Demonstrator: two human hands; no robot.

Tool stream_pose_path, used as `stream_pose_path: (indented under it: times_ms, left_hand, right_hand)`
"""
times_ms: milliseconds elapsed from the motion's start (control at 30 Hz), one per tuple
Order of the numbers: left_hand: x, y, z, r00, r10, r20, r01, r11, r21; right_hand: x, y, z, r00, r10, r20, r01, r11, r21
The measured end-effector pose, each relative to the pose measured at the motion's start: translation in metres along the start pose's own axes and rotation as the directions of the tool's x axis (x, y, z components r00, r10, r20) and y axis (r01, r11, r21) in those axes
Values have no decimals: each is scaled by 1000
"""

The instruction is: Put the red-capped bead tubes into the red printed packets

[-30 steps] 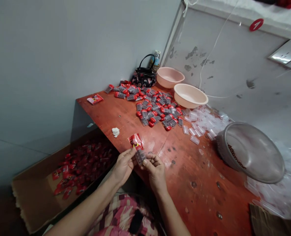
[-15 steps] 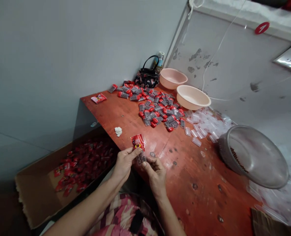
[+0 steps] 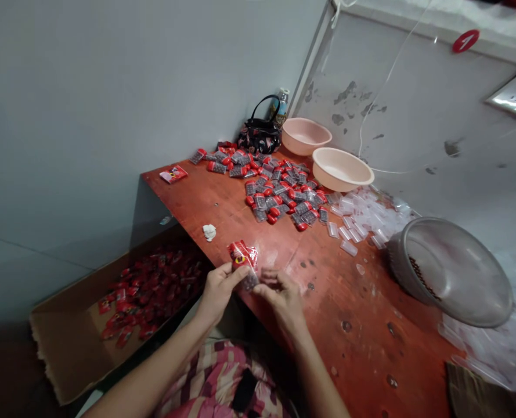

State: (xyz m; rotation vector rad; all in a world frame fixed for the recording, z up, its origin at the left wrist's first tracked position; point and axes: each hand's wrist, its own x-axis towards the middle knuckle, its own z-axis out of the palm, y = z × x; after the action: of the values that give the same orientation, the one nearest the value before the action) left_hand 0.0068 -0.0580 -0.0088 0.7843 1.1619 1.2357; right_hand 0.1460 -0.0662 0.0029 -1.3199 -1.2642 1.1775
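Observation:
My left hand [image 3: 220, 288] is closed on a small red plastic packet [image 3: 241, 258], with the thumb across its front. Dark round beads in a clear case [image 3: 249, 281] show at the packet's lower end. Just right of it is my right hand [image 3: 282, 293], fingers apart from the thumb. The right thumb tip is at the packet's lower right edge; whether it presses there I cannot tell. Farther back on the red table [image 3: 327, 261] lies a pile of red-capped clear cases [image 3: 279, 194] filled with dark beads.
A cardboard box [image 3: 66, 348] of red packets [image 3: 148, 290] stands low at left. Clear empty cases [image 3: 362, 217] lie by two pale basins [image 3: 342, 168]. A grey basin [image 3: 453, 273] sits at right. Crumpled tissue [image 3: 209, 233], a flat packet [image 3: 173, 174] and a black handbag [image 3: 260, 136] are also there.
The case with beads sits deeper inside the red packet. My right hand has shifted slightly right and its fingers have spread. My left hand still grips the packet.

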Motion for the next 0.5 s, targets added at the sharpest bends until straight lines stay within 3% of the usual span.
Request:
stream_pose_path:
  times_ms: [33,167,333,400,500]
  left_hand:
    - [0,2,-3,999,24,31,-27,996,91]
    - [-3,10,-4,986,80,145,-129,921,368]
    - [-9,14,2,965,191,181,-260,790,555]
    - [-10,15,2,959,220,178,-283,769,574]
    - [-9,15,-2,964,209,164,-265,797,543]
  right_hand:
    - [7,-8,-6,998,-64,-13,63,997,-52]
    - [33,-44,-17,969,-215,119,230,963,-142]
    - [49,-56,-3,936,-194,293,259,945,-202]
    - [51,-47,4,940,-188,285,246,951,-186]
    - [53,-28,13,976,-165,142,177,981,-80]
